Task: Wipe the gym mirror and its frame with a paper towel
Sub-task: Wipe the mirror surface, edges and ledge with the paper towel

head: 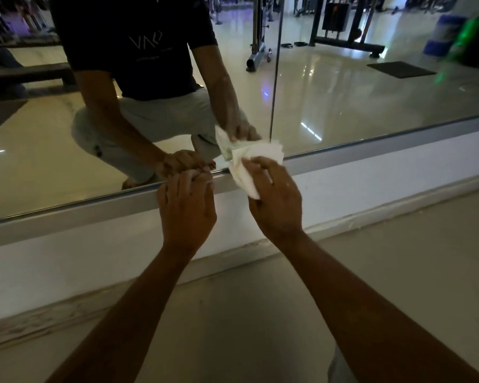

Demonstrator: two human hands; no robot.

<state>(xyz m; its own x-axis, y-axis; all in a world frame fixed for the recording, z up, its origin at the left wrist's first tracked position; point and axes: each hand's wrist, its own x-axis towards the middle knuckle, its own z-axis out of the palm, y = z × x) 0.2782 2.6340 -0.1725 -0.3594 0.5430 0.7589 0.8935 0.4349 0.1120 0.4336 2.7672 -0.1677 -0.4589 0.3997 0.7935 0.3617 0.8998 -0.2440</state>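
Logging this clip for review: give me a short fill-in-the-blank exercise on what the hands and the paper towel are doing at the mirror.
1. The paper towel is held in the ____ hand.
2. The left hand rests its fingers on the mirror's bottom ____.
3. The towel is pressed where the frame meets the vertical ____ between two mirror panes.
4. The left hand holds ____.

Missing words: right; frame; seam; nothing

Crumpled white paper towel [249, 164] against the mirror's [371, 92] lower edge, over its silver frame [371, 153].
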